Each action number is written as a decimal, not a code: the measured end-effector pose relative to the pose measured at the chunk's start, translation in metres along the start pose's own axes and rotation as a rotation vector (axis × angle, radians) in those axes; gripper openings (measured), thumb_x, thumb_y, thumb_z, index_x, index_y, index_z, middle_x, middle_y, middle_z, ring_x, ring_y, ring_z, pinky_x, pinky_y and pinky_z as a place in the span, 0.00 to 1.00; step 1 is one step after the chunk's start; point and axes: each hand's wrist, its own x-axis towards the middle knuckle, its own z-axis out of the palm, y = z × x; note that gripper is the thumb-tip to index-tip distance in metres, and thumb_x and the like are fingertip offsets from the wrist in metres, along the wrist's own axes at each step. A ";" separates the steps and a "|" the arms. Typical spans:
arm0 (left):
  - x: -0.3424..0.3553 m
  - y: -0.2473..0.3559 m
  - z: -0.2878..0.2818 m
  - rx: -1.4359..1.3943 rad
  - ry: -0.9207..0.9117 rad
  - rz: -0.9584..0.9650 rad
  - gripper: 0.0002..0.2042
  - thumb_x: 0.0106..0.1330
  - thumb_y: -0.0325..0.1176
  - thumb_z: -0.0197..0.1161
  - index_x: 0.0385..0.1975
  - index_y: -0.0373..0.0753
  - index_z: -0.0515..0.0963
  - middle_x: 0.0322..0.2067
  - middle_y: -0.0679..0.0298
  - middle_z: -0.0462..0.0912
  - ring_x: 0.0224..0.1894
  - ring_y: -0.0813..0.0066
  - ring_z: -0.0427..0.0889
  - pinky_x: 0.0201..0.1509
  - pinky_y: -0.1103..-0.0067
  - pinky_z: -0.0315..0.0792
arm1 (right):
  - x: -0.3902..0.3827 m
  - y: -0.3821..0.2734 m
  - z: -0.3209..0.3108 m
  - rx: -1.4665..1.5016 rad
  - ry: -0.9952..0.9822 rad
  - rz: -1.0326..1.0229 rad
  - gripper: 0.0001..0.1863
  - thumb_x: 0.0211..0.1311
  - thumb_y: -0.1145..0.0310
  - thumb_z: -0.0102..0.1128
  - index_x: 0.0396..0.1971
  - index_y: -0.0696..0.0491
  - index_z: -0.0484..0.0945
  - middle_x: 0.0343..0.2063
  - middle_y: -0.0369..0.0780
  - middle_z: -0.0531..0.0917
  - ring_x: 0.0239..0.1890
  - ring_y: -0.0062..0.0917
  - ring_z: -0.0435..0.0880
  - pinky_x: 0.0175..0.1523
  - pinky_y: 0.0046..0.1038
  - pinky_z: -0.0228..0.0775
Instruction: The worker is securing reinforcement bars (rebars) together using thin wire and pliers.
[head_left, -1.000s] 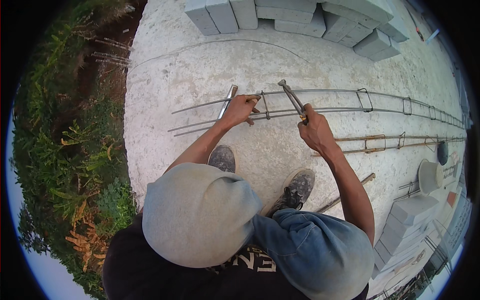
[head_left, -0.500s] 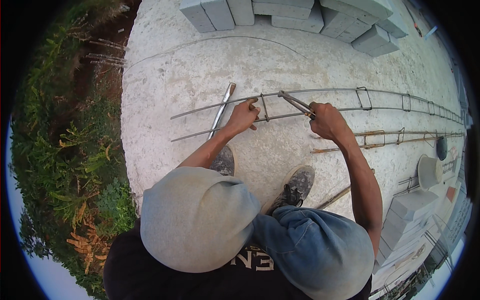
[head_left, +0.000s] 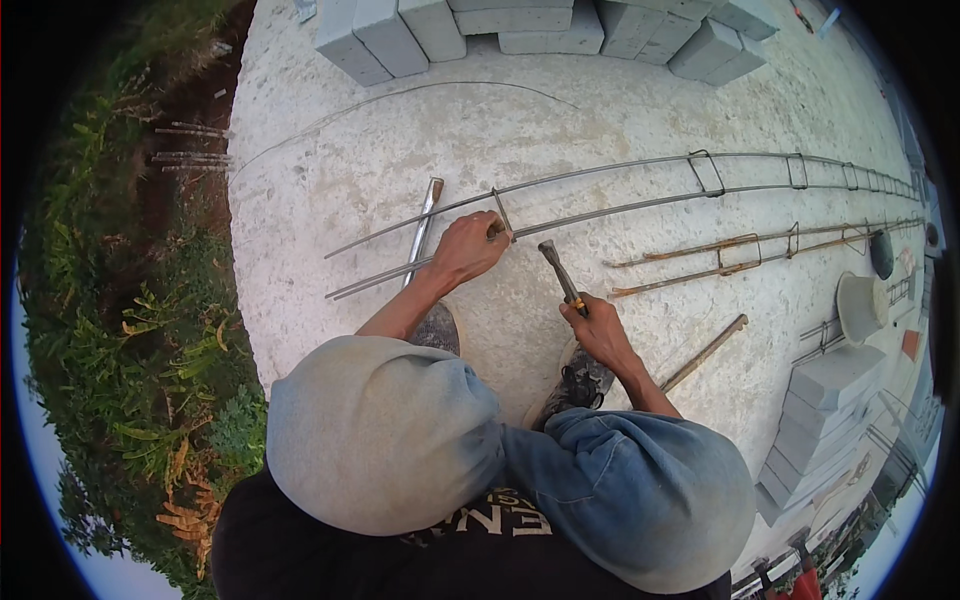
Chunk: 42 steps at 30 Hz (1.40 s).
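My left hand [head_left: 466, 250] has its fingers curled round the steel cage [head_left: 570, 213] near the lower bars and a square stirrup [head_left: 503, 210]; exactly what they pinch is partly hidden. A silver metal bar [head_left: 430, 200] lies crosswise beneath the cage's left end. My right hand [head_left: 598, 328] is closed on long pincers [head_left: 558, 270] with dark and yellow handles, their head just below the cage, right of my left hand, apparently clear of the steel.
Grey blocks [head_left: 535, 38] are stacked behind the cage and more [head_left: 820, 400] at right. A rusty cage [head_left: 740, 250], a wooden-looking rod [head_left: 705, 355] and a pale bucket [head_left: 860, 300] lie rightward. The concrete slab's edge [head_left: 240, 200] borders vegetation [head_left: 130, 380] at left.
My right hand and the pincers have moved down and left, away from the upper bar. My left hand has shifted slightly down and left along the cage to the lower bars.
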 end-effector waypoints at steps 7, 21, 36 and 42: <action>0.008 0.007 0.012 0.210 -0.087 0.048 0.15 0.59 0.38 0.67 0.33 0.30 0.76 0.31 0.45 0.82 0.38 0.46 0.82 0.41 0.60 0.73 | 0.031 0.007 0.058 0.403 0.168 0.065 0.20 0.69 0.59 0.53 0.32 0.65 0.75 0.19 0.54 0.79 0.23 0.47 0.78 0.36 0.41 0.69; -0.087 -0.016 -0.019 0.388 0.426 0.224 0.16 0.58 0.40 0.71 0.36 0.37 0.74 0.34 0.54 0.79 0.36 0.56 0.80 0.37 0.64 0.73 | 0.036 0.018 0.033 0.711 -0.034 0.177 0.16 0.70 0.57 0.56 0.33 0.57 0.76 0.19 0.35 0.74 0.16 0.20 0.74 0.21 0.26 0.68; -0.116 -0.098 -0.016 0.437 0.189 -0.557 0.21 0.66 0.48 0.59 0.35 0.31 0.76 0.29 0.44 0.84 0.34 0.44 0.84 0.41 0.56 0.76 | 0.043 -0.004 0.037 1.057 0.066 -0.045 0.18 0.71 0.63 0.56 0.50 0.62 0.75 0.20 0.35 0.74 0.18 0.19 0.74 0.23 0.24 0.69; -0.142 -0.138 -0.058 0.396 0.317 -0.783 0.21 0.64 0.48 0.62 0.36 0.31 0.76 0.30 0.44 0.84 0.34 0.46 0.85 0.40 0.57 0.78 | 0.046 -0.023 -0.029 0.894 0.289 -0.202 0.20 0.73 0.61 0.54 0.53 0.62 0.75 0.19 0.34 0.73 0.18 0.16 0.73 0.23 0.22 0.69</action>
